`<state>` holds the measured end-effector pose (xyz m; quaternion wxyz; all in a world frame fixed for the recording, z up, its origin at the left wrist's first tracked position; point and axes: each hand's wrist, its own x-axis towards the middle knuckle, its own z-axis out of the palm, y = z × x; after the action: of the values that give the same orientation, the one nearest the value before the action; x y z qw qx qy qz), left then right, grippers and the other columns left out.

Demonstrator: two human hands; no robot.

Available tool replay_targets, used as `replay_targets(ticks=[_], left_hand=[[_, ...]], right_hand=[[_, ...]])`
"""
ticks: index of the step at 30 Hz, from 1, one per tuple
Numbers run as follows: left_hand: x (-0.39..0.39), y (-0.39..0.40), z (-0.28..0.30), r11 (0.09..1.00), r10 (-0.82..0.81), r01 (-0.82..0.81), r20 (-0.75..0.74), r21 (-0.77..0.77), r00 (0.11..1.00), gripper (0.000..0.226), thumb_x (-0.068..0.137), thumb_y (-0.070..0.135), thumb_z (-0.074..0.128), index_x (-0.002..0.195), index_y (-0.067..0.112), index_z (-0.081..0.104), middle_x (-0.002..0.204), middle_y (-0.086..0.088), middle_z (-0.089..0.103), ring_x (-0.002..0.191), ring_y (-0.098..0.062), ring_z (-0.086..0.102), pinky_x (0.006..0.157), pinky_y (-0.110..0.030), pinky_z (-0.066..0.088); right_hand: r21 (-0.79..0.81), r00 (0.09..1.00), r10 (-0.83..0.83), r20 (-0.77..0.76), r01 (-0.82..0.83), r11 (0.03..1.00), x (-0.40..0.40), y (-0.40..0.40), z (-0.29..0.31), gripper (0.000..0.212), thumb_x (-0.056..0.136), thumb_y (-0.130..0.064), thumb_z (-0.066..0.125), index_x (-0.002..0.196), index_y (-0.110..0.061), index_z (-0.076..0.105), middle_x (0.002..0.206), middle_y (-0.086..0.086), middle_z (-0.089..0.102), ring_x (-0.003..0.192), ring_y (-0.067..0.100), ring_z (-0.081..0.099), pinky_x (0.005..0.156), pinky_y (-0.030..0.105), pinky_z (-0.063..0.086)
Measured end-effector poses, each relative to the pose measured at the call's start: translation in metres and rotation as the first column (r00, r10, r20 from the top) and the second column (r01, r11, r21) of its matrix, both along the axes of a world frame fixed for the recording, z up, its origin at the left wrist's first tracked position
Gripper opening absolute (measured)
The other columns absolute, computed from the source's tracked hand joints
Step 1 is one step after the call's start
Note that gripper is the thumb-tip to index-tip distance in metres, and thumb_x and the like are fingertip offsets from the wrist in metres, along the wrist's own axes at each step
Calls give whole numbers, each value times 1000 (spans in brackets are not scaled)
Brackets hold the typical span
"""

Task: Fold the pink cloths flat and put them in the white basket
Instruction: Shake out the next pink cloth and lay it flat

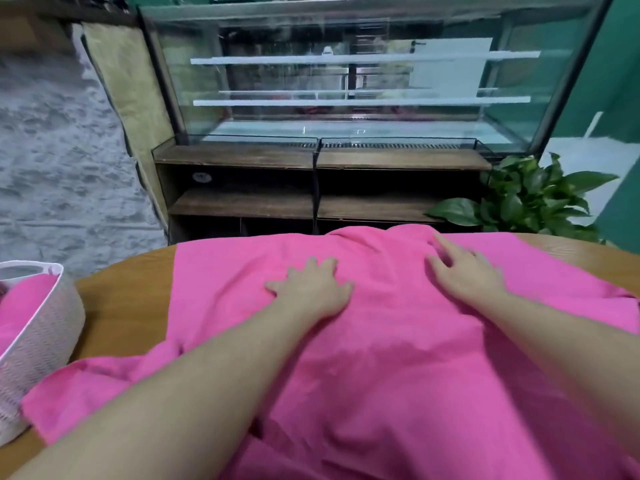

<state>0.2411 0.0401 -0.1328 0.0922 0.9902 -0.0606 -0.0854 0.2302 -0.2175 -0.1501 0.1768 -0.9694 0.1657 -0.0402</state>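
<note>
While a glass display case [349,81] on wooden shelves fills the far side, the round wooden table [124,299] carries a large pink cloth [398,358] spread across most of its top, rumpled at the near left corner. At the table's left edge sits the white basket [38,327] with more pink fabric inside. Both palms lie flat on the cloth, fingers spread: the left hand [311,289] mid-cloth, the right hand [465,271] nearer the far edge.

Two bare forearms and hands [311,289], no sleeves, rings, watch or gloves in view.
</note>
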Motion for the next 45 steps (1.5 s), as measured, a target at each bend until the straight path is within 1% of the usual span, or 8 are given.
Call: replay_targets(ticks=[4,10,15,26,32,38,41,45], left_hand=[[-4,0,-18,993,49,-41,-80,107,996,72,87,82,15,152,52,8,166,9,-4,151,-39,-7,101,-83,1],[7,39,-25,988,-21,26,-38,152,999,73,79,89,5,147,63,-1,164,17,-9,152,-29,-7,109,-77,0],[16,64,-28,976,-103,98,13,192,995,70,79,86,7,145,65,-1,164,20,-7,153,-23,-6,113,-72,3],[58,79,-28,976,-87,87,-6,201,996,68,82,85,9,145,64,-1,163,20,-7,153,-21,-3,113,-71,5],[36,72,-25,974,-216,183,307,133,927,48,98,63,27,141,47,41,159,12,24,148,-12,16,115,-66,6],[-33,68,-7,948,-299,317,422,28,856,37,89,51,36,102,33,65,115,13,57,113,-14,52,102,-43,36],[-69,74,0,929,-312,368,468,-30,827,43,84,55,33,92,30,66,104,10,61,98,-19,58,86,-39,46],[-121,85,3,909,-320,407,474,-91,820,38,86,54,38,86,26,63,91,11,58,83,-16,58,74,-37,48]], right_hand=[[-157,966,-57,-250,17,987,-22,-9,-10,66,90,-77,11,152,-52,7,165,-16,0,152,28,0,110,74,2],[-249,955,115,-273,-186,950,-37,30,-12,73,89,-77,10,154,-47,1,164,-11,-14,149,30,-21,106,77,-9],[-139,968,246,-40,-249,958,-15,9,-3,80,84,-82,31,153,-45,15,165,-12,9,152,21,4,118,62,8],[-167,966,-101,-238,62,984,24,-45,-12,65,91,-75,9,152,-54,5,165,-12,-4,152,23,-7,112,72,-2],[-32,990,-45,-132,41,999,18,-46,-15,69,92,-69,34,154,-43,18,164,-8,14,152,24,8,114,67,6],[86,782,197,591,-304,949,-33,14,3,43,79,-36,44,113,-24,69,114,0,67,108,21,55,98,40,41],[85,710,410,572,-548,832,-73,53,16,21,84,-34,53,99,-28,67,85,-12,60,77,-1,48,76,28,41],[156,671,683,288,-736,658,-140,89,24,25,83,-58,56,89,-34,56,66,-14,56,63,3,51,66,31,47]])
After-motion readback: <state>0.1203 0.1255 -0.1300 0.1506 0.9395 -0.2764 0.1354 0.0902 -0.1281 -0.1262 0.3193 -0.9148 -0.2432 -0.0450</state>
